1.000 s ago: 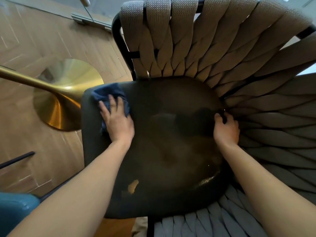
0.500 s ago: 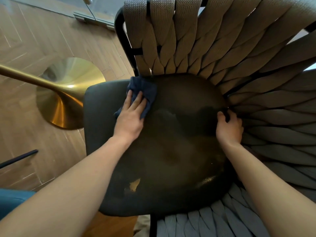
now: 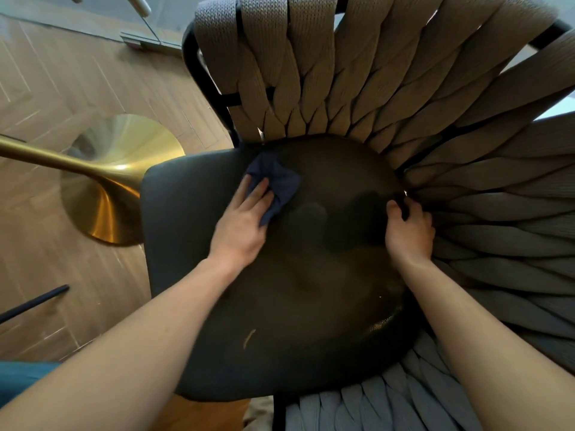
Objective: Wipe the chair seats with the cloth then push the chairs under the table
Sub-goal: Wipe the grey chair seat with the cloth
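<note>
Cloth (image 3: 278, 185) near seat's (image 3: 193, 231) back edge

Left hand (image 3: 241, 223) lies flat with straight fingers, arm stretched forward; right hand (image 3: 409, 230) has curled fingers, gripping

Left hand (image 3: 241, 227) and the crumpled dark blue cloth (image 3: 277, 185) under it: a second ago at the near-left corner of the dark padded chair seat (image 3: 193, 244); half a second ago, farther along the back edge; now nearer the seat's middle, just below the woven grey strap backrest (image 3: 357, 88). More cloth shows right of the fingers.
</note>
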Demonstrator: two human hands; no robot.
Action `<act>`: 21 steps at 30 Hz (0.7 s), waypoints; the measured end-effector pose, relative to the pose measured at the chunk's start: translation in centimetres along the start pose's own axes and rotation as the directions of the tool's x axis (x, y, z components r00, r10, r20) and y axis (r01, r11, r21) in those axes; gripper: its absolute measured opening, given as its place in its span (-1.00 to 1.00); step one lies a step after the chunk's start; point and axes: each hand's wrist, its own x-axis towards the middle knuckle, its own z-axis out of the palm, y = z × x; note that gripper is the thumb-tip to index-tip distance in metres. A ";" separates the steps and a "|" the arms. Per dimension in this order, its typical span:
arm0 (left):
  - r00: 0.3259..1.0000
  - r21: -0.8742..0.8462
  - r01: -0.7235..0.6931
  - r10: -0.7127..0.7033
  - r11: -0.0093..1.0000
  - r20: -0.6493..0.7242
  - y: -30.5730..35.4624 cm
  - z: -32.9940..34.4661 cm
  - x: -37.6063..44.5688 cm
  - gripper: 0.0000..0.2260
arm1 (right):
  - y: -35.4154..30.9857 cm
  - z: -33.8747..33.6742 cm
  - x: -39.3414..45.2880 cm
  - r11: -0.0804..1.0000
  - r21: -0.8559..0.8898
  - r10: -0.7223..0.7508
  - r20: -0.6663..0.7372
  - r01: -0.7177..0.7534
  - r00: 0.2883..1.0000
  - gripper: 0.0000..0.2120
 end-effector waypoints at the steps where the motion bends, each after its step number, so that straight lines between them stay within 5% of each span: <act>1: 0.996 -0.030 0.078 -0.080 0.996 -0.045 -0.3 -0.3 -0.2 -0.58 | 0.0 -0.1 0.0 1.000 0.000 0.000 0.001 0.000 1.000 -0.49; 5: 0.896 -0.096 0.405 -0.415 0.909 -0.158 4.1 0.8 4.5 -0.55 | 0.0 0.0 -0.1 1.000 -0.025 -0.004 -0.005 0.004 1.000 -0.49; 9: 0.975 0.010 0.221 -0.220 0.975 -0.034 7.9 2.3 7.3 -0.56 | 0.2 -0.1 0.2 1.000 -0.017 -0.020 -0.001 0.020 1.000 -0.50; 13: 0.994 0.013 -0.070 0.069 0.997 0.082 4.0 0.7 3.0 -0.58 | -0.1 -0.3 -0.1 1.000 0.006 -0.018 0.011 0.018 1.000 -0.51; 18: 0.932 -0.068 0.319 -0.326 0.945 -0.156 5.4 1.4 4.0 -0.53 | 0.0 -0.3 -0.1 1.000 0.000 -0.017 0.006 0.017 1.000 -0.51; 21: 0.965 0.038 0.255 -0.252 0.966 -0.078 9.8 2.4 6.4 -0.54 | 0.1 -0.4 0.0 1.000 0.001 -0.024 0.016 0.024 1.000 -0.51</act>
